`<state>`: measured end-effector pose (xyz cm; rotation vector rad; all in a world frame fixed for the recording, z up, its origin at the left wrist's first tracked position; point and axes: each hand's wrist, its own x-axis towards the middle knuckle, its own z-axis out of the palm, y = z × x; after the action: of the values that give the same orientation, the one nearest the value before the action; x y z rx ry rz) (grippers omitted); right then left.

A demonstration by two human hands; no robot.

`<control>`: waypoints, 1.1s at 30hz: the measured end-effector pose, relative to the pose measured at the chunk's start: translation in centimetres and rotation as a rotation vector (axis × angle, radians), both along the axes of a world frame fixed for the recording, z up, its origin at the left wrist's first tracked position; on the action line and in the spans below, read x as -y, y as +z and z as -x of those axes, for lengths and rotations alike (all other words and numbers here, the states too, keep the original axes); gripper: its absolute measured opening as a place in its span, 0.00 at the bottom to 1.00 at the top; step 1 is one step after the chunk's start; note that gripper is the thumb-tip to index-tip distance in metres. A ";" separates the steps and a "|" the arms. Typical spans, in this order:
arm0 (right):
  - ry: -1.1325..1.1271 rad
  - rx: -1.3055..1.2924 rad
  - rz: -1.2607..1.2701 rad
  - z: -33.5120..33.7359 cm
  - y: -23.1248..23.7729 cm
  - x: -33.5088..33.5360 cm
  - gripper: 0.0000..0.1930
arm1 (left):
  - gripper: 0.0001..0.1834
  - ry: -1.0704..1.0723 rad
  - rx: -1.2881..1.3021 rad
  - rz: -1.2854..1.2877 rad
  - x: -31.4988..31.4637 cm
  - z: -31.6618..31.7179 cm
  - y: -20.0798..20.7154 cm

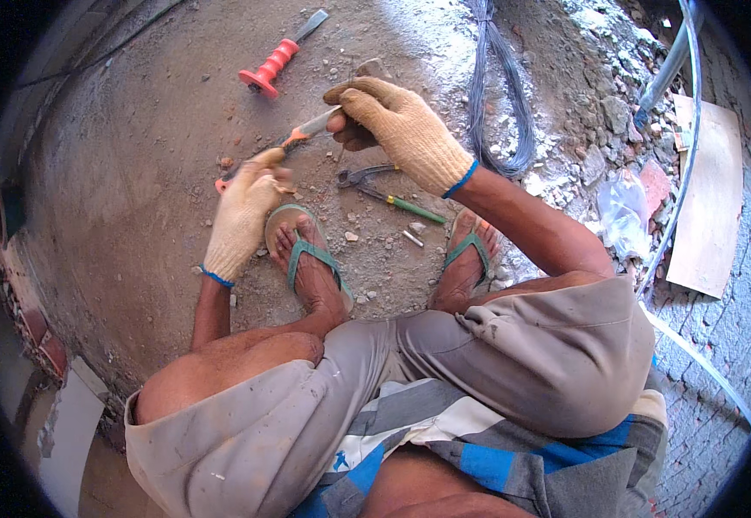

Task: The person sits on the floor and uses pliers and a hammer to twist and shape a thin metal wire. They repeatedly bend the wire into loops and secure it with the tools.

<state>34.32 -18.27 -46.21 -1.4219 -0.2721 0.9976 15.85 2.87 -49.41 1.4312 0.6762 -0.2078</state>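
My left hand (250,203), in a cream glove with a blue cuff, is closed round the handle of a hand tool (310,128). The tool has an orange-and-black handle and a pale flat blade slanting up to the right; its exact kind is unclear. My right hand (401,129), gloved alike, has its fingers bent together at the blade's far end. Whether they also pinch something thin is hard to make out. Below it lie pincers (365,179) with green grips. A chisel (276,65) with a red guarded grip rests farther off.
A coil of dark thin wire (513,104) lies right of my right hand. Rubble, a clear plastic bag (624,211), a pale board (710,198) and a long hose (690,112) are at the right. My sandalled feet (306,255) stand on dusty, stony ground.
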 end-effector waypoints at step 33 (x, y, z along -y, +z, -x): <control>0.963 0.159 -0.010 7.6 1.3 2.0 0.21 | 0.15 0.820 0.305 0.024 -12.4 -3.4 4.9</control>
<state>26.76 -20.22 -44.95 -1.3568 -1.1476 1.6354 19.25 15.30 -44.53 1.0308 0.9397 0.6276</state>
